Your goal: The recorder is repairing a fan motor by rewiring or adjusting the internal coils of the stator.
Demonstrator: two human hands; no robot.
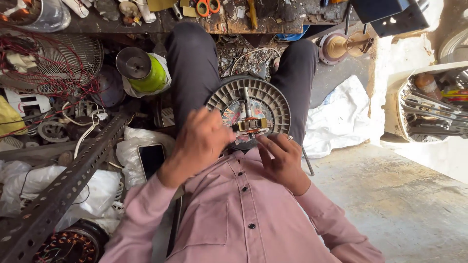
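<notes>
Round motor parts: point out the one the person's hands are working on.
It is the grey ribbed round motor housing on the lap, touched by the left hand and right hand. The green-bodied round motor and copper-wound stator lie untouched aside.

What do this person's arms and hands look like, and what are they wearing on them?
Both arms are covered by long sleeves of a dusty-pink buttoned shirt, with the cuffs ending at the wrists. The left hand and the right hand are bare, with no gloves. No watch shows at either wrist.
</notes>
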